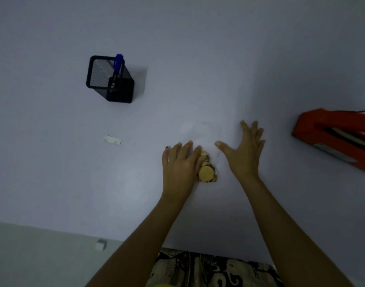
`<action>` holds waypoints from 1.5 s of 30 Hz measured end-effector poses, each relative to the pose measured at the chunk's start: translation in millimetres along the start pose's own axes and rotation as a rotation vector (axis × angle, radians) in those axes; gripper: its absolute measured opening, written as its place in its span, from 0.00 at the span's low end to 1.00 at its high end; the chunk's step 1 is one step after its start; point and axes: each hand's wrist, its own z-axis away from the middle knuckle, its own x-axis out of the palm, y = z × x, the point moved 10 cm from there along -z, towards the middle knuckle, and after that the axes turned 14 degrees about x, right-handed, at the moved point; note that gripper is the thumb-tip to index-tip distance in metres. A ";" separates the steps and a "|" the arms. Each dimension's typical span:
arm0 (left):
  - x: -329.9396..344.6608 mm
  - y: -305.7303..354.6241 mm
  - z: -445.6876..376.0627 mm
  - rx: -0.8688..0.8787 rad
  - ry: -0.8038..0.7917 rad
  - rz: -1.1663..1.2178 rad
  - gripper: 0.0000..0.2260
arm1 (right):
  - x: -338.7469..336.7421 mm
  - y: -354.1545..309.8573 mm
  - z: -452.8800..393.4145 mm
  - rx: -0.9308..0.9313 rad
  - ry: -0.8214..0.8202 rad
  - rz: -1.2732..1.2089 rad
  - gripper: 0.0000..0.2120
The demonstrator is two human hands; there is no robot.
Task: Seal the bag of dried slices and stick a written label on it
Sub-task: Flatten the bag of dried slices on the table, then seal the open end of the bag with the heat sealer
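Observation:
A clear plastic bag (200, 131) lies flat on the pale table, with yellow dried slices (206, 171) bunched at its near end. My left hand (180, 162) rests flat, fingers spread, on the bag's left side and touches the slices. My right hand (244, 150) lies with its fingers apart just right of the bag, thumb at its edge. A small white label (112, 140) sits on the table to the left. A blue pen (117, 65) stands in a black mesh holder (110, 79) at the back left.
A red heat sealer (335, 137) sits at the right edge with a cord behind it. The table's near edge runs along the bottom left, with a small white object (100, 244) on the floor beyond it. Patterned cloth (208, 270) shows on my lap.

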 end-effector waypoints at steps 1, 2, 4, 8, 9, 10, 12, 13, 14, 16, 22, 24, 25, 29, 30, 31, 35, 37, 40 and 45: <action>-1.0 -3.6 -3.0 -0.026 0.034 0.041 0.12 | 0.0 -0.3 -0.2 0.004 0.000 0.002 0.45; -1.4 -8.1 -5.9 -0.071 0.058 0.084 0.10 | -0.1 -0.3 -0.4 0.008 0.001 0.002 0.45; -2.6 -19.1 -10.5 -0.207 0.092 0.164 0.12 | -1.0 -0.1 -1.1 0.014 0.006 0.005 0.45; -1.0 -36.1 -12.5 -0.473 0.154 0.460 0.25 | -0.4 1.2 -1.5 0.015 0.011 0.006 0.44; -1.4 -37.8 -13.3 -0.504 0.168 0.508 0.27 | 0.0 1.3 -1.4 0.013 0.011 0.005 0.44; -1.3 -40.2 -14.5 -0.533 0.181 0.550 0.29 | -0.2 2.3 -1.2 0.015 0.014 0.001 0.44; -0.9 -47.3 -16.2 -0.595 0.203 0.625 0.31 | -0.1 1.3 -1.5 0.013 0.019 -0.004 0.43; 0.0 -50.3 -17.4 -0.623 0.199 0.652 0.30 | -0.1 0.8 -1.6 0.014 0.021 -0.008 0.43; 1.8 -53.3 -19.0 -0.647 0.187 0.670 0.29 | -0.8 0.8 -1.6 0.016 0.024 -0.017 0.42; 5.5 -60.0 -21.0 -0.674 0.167 0.698 0.23 | -2.2 0.6 -1.2 0.012 0.031 -0.048 0.39; 5.6 -57.0 -27.1 -0.552 0.133 0.714 0.06 | -7.1 0.3 0.3 0.000 0.061 -0.128 0.26; -0.4 -50.1 -27.8 -0.499 0.150 0.722 0.06 | -7.5 1.4 1.6 -0.001 0.075 -0.141 0.25; -1.8 -46.4 -27.1 -0.474 0.157 0.724 0.06 | -7.4 2.1 3.0 -0.006 0.084 -0.140 0.26; 10.3 -23.6 -19.1 -0.479 0.130 1.004 0.07 | -5.1 4.4 9.6 -0.047 0.054 -0.099 0.28; 12.0 -17.6 -18.0 -0.494 0.136 1.086 0.07 | -6.4 4.7 11.0 -0.062 0.044 -0.093 0.26; 10.6 -11.6 -18.1 -0.500 0.144 1.132 0.07 | -9.3 4.5 13.0 -0.085 0.034 -0.104 0.22; 5.1 16.1 -24.3 -0.497 0.135 1.213 0.07 | -23.3 17.6 21.3 -0.042 -0.120 -0.407 0.01; 8.2 36.1 -28.8 -0.500 0.098 1.223 0.07 | -41.7 36.5 26.2 0.068 -0.196 -0.601 0.04; 17.0 73.0 -39.0 -0.508 0.077 1.196 0.07 | -82.4 77.6 33.4 0.198 -0.236 -0.777 0.03; 51.2 158.5 -54.0 -0.543 -0.074 1.233 0.08 | -142.1 156.6 38.8 0.344 -0.237 -0.941 0.06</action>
